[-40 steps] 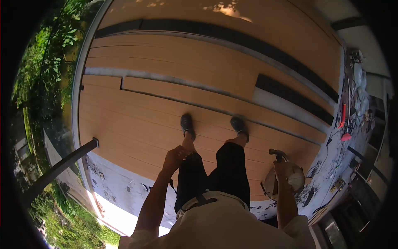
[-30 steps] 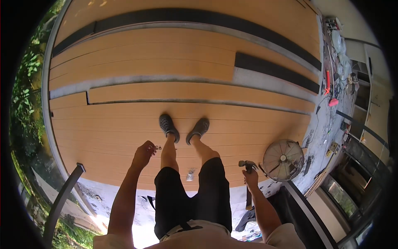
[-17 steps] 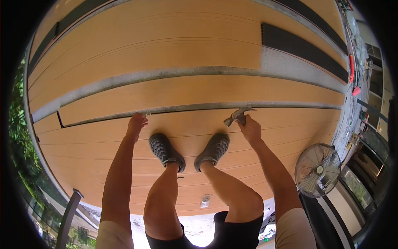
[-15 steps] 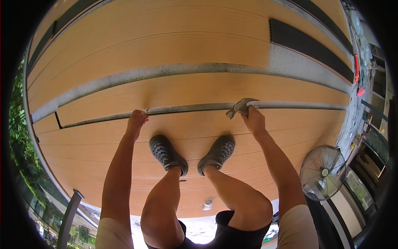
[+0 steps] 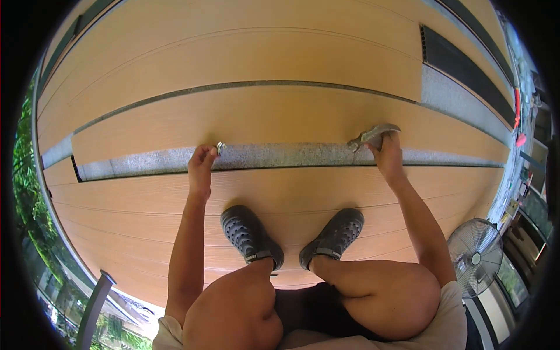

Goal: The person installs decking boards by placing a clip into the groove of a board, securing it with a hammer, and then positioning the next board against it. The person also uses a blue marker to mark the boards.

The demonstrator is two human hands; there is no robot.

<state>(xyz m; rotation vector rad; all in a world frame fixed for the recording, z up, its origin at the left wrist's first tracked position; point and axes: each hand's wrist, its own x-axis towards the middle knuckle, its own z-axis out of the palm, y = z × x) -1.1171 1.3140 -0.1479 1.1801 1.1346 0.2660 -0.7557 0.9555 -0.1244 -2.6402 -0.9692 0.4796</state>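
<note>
Pinched between the fingertips of my left hand (image 5: 203, 160) are small shiny metal pieces (image 5: 220, 147), too small to name surely. That hand hangs over the bare grey strip (image 5: 280, 154) between two boards. My right hand (image 5: 389, 154) is closed on a claw hammer (image 5: 373, 136), gripped up by its metal head; the handle is hidden by the hand. The hammer is over the near edge of a loose wood-coloured board (image 5: 280, 114), which lies beyond the grey strip. On this side of the strip is the laid decking (image 5: 291, 186).
My dark clogs (image 5: 251, 233) stand on the near boards. A round fan (image 5: 475, 258) is at the right. A dark board (image 5: 461, 70) lies at the far right, with red tool-like items (image 5: 517, 108) past it. A grey post (image 5: 96, 306) rises at lower left, beside greenery.
The loose board has shifted away from me, so the near grey strip is wider and the far gap narrower. I have crouched lower, and both hands have moved to the right.
</note>
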